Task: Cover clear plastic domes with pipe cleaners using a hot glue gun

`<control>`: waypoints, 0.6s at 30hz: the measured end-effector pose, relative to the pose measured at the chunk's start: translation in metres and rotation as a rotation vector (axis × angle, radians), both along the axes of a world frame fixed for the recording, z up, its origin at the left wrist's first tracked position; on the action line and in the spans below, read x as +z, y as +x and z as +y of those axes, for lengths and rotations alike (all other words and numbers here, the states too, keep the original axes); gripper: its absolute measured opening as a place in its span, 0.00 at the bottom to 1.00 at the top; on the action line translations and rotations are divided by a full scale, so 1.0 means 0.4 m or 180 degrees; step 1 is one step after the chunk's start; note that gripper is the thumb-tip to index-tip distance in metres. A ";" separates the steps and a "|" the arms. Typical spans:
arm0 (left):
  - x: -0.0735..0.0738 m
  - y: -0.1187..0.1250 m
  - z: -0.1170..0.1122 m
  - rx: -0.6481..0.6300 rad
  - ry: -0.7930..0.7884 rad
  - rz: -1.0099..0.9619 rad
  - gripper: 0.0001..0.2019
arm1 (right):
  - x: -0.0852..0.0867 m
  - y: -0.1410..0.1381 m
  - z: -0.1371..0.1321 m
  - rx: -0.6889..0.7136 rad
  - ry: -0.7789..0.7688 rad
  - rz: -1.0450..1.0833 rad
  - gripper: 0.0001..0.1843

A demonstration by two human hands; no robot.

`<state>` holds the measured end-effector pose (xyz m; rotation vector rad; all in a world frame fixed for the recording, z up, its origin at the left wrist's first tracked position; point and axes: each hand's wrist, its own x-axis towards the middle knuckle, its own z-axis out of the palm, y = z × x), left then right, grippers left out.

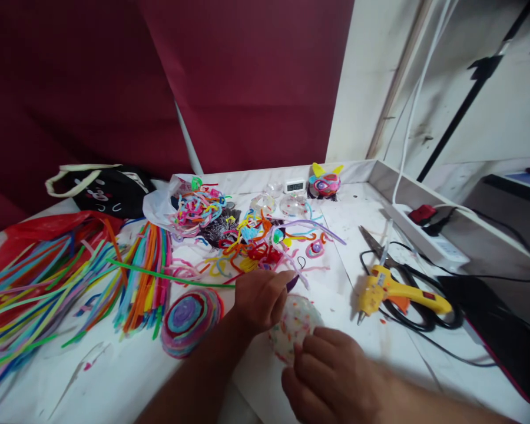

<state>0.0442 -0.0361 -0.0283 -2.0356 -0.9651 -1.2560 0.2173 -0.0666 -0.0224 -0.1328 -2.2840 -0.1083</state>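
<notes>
A clear, round plastic piece [297, 321] with coloured specks lies on the table between my two hands. My right hand [331, 371] is closed at its near right edge and appears to grip it; the fingertips are hidden. My left hand [262, 299] is closed just above its far left side. Something dark purple [292, 283] shows beside those fingers, but what they hold is hidden. One long green pipe cleaner [172, 274] runs from the left up to my left hand. A coiled pipe-cleaner disc [189, 321] in purple, blue and red lies left of my left forearm.
Bundled pipe cleaners [145, 277] and a red bag [48, 229] lie left. Loose pipe-cleaner scraps [256, 238] cover the middle back, near a decorated eared ball [325, 185] and small digital display [294, 186]. Right are a yellow glue gun [393, 291], black-handled scissors [413, 294] and power strip [433, 238].
</notes>
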 end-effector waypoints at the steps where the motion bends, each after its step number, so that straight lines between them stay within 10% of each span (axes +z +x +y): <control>1: 0.004 0.000 -0.002 -0.0035 -0.0002 0.0030 0.08 | -0.011 -0.003 -0.008 0.0036 0.0061 -0.0039 0.11; 12: 0.038 0.022 -0.034 -0.0252 -0.0160 0.0261 0.09 | -0.053 -0.009 -0.054 0.0340 0.0122 -0.0336 0.12; 18: 0.134 -0.026 -0.083 0.0355 -0.0605 0.0037 0.09 | -0.071 -0.019 -0.052 0.0391 0.0136 -0.0037 0.13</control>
